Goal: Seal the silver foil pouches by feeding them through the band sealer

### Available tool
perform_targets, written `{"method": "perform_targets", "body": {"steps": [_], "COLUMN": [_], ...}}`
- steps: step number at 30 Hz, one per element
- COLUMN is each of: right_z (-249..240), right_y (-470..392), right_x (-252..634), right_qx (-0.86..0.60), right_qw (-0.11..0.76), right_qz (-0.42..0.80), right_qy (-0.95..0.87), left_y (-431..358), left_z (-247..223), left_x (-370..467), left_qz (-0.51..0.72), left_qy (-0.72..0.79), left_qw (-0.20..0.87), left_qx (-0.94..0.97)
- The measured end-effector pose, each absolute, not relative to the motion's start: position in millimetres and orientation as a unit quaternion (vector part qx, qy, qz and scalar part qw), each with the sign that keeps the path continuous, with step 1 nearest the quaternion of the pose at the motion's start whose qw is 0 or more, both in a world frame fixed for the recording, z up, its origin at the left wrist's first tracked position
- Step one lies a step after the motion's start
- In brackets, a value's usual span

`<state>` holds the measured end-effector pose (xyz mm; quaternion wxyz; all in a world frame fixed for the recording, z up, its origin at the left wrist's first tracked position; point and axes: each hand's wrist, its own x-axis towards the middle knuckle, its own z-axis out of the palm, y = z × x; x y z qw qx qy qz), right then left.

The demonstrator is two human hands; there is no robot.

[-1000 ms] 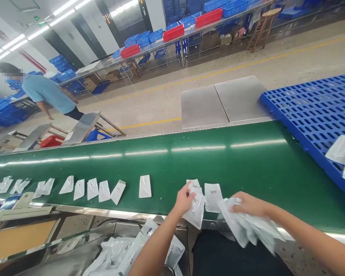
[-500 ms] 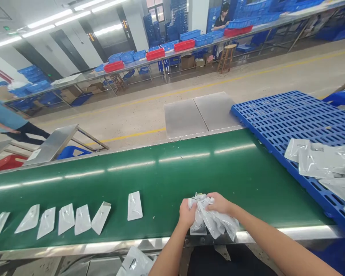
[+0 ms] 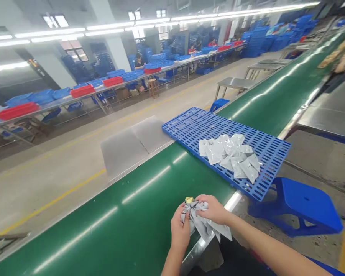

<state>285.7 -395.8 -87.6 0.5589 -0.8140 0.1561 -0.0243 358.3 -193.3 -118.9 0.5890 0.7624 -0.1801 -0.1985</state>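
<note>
Over the near edge of the green conveyor belt (image 3: 149, 214), both my hands grip one bunch of white plastic pouches (image 3: 208, 228). My left hand (image 3: 180, 226) is wrapped round the bunch from the left, thumb on top. From the right, my right hand (image 3: 214, 209) closes on the same bunch, and the pouches fan out below it. A small yellow piece (image 3: 189, 199) shows at the top between the hands; I cannot tell what it is. Ahead to the right, more white pouches (image 3: 231, 155) lie in a loose pile on a blue slotted plastic pallet (image 3: 184, 122).
The pallet lies across the belt. A blue plastic stool (image 3: 307, 207) stands at the right, below the belt's metal edge. Beyond the belt are a flat metal plate (image 3: 126, 143) and a long bench with red bins (image 3: 82, 91) and blue bins. People sit at that far bench.
My view has swung to the right, bringing the whole pallet and the stool into sight. The pouches lying on the belt at left have left the view. Both hands keep hold of the bunch.
</note>
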Motion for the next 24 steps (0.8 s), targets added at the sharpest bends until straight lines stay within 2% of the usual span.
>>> {"method": "perform_targets", "body": {"steps": [4, 8, 12, 15, 17, 20, 24], "right_z": [-48.9, -11.5, 23.8, 29.8, 12.9, -45.6, -130.1], "right_y": [-526.4, -699.7, -882.3, -982.2, -1019.1, -1030.2, -999.4], "right_x": [242.0, 199.3, 159.3, 151.8, 166.0, 207.2, 248.5], "right_qx": [-0.824, -0.845, -0.874, -0.892, -0.9, -0.905, -0.91], "right_qw": [0.519, 0.461, 0.389, 0.353, 0.355, 0.386, 0.385], "right_qz": [-0.114, -0.149, -0.146, -0.134, -0.111, -0.08, -0.147], "right_qy": [0.196, 0.226, 0.253, 0.249, 0.227, 0.162, 0.055], "left_y": [-335.5, -519.8, -710.6, -807.4, -839.4, -849.2, -833.0], "left_z": [-82.6, -54.2, -39.3, -47.8, -65.6, -101.1, -128.8], "left_x": [352.7, 330.5, 290.4, 266.1, 261.0, 270.5, 293.5], "left_qz": [-0.206, -0.182, -0.136, -0.136, -0.136, -0.125, -0.134], "left_qy": [-0.3, -0.377, -0.361, -0.318, -0.267, -0.177, -0.067], "left_qw": [0.584, 0.612, 0.665, 0.699, 0.703, 0.667, 0.574], "left_qx": [0.726, 0.67, 0.639, 0.626, 0.645, 0.713, 0.805]}}
